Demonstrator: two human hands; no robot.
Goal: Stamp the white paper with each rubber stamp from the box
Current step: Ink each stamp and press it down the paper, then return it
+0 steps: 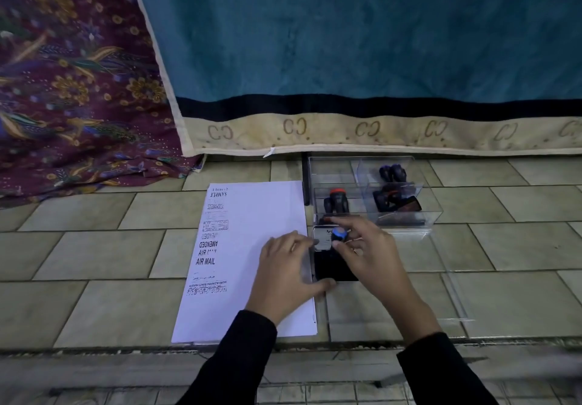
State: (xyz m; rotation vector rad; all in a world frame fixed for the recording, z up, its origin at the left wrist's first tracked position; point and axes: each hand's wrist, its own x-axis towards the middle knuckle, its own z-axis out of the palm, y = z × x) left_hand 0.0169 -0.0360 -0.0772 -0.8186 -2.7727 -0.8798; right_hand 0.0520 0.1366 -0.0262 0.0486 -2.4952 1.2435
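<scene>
A white paper [252,247] lies on the tiled floor with several black stamp prints down its left side. Right of it sits an open black ink pad [330,266] with its lid [322,238] raised. My right hand [365,250] pinches a rubber stamp with a blue knob [339,233] over the pad. My left hand [289,275] rests on the paper's right edge, thumb and fingertips touching the pad's left side. Behind the pad stands a clear plastic box [371,190] with more stamps, one with a red knob [336,198] and dark ones [392,184].
A clear box lid [450,285] lies flat on the floor to the right of my right hand. A teal and beige mat [346,58] hangs behind, with patterned purple cloth [72,90] at the left. A floor ledge [283,351] runs below the paper.
</scene>
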